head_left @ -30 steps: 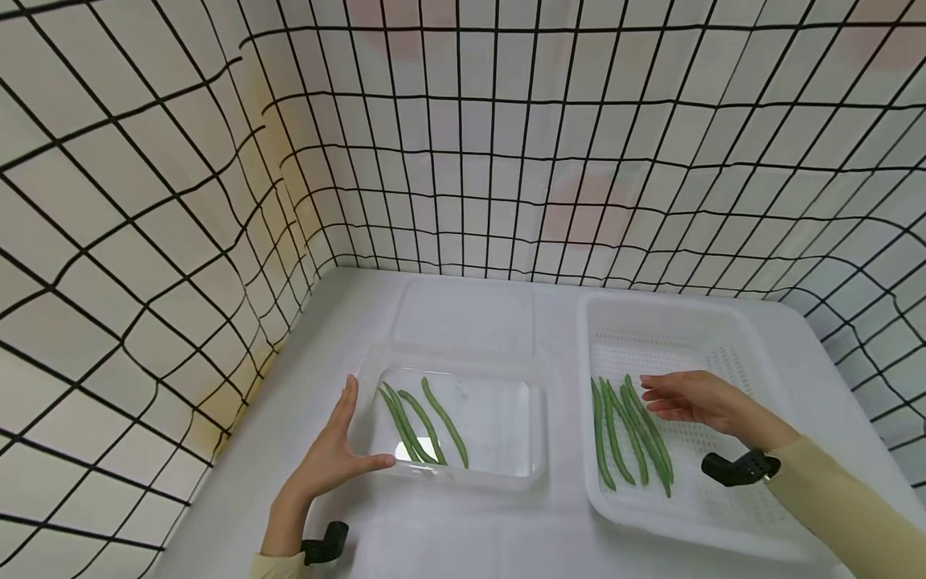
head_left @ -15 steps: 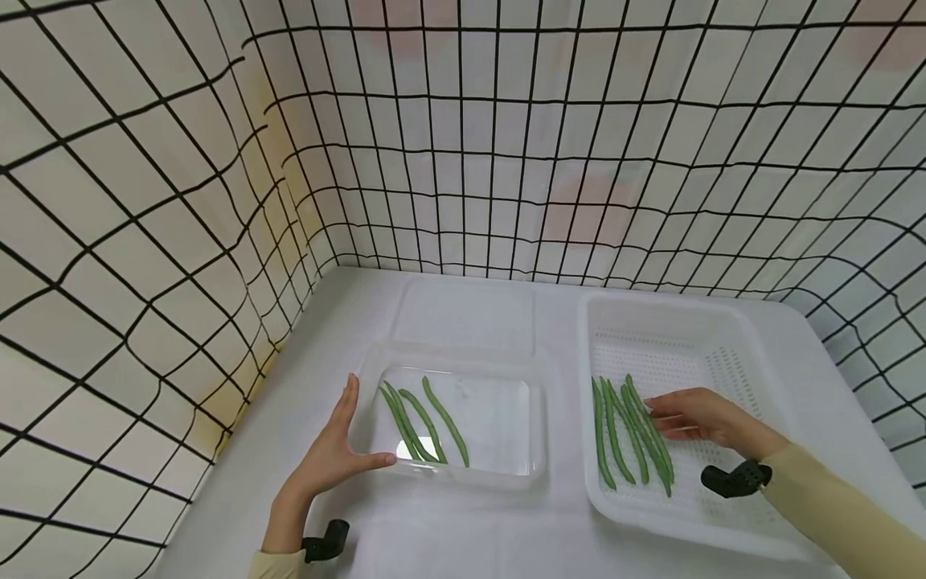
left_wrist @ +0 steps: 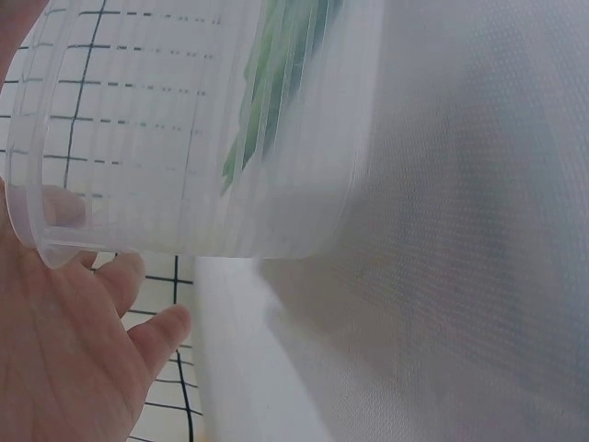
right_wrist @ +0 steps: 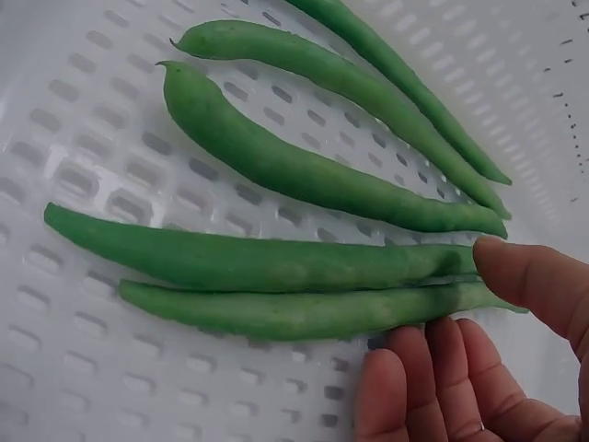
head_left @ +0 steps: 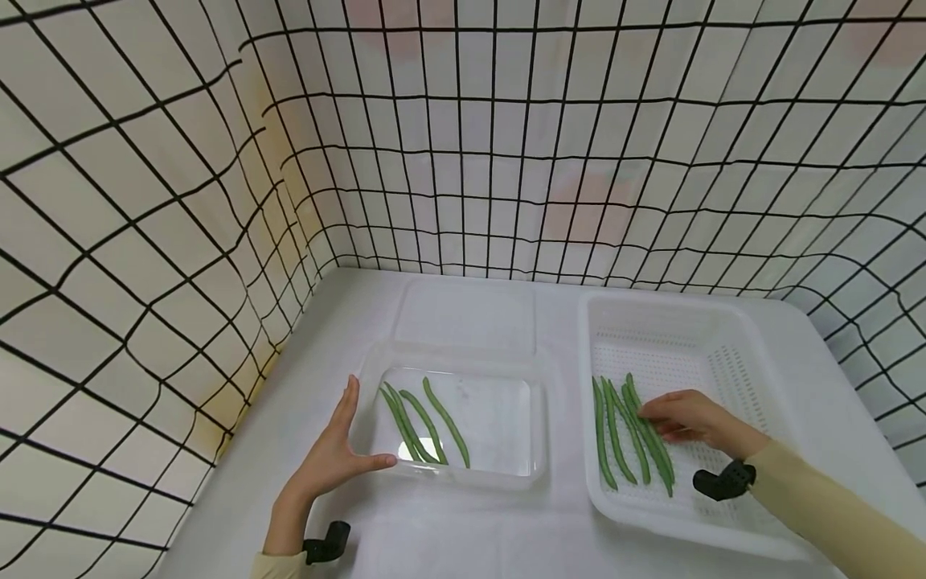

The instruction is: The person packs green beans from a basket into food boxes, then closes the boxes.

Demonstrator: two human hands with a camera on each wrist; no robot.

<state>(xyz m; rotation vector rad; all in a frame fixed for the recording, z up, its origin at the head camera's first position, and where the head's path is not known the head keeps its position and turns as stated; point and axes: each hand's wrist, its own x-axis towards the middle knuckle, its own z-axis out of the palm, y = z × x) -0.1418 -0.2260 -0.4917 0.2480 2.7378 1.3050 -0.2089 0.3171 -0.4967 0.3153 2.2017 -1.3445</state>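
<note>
Holding green beans (right_wrist: 276, 157): clear tub (head_left: 499, 418), white basket (head_left: 673, 346).

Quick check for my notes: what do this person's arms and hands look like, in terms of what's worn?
The left hand and right hand wear no gloves. The left sleeve and right sleeve are plain pale yellow, reaching the wrist. Each wrist carries a small black device, left and right. No cables show.

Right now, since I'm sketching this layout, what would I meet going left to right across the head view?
Bare left hand, translucent rectangular plastic container, long green beans in the white perforated plastic basket, bare right hand.
</note>
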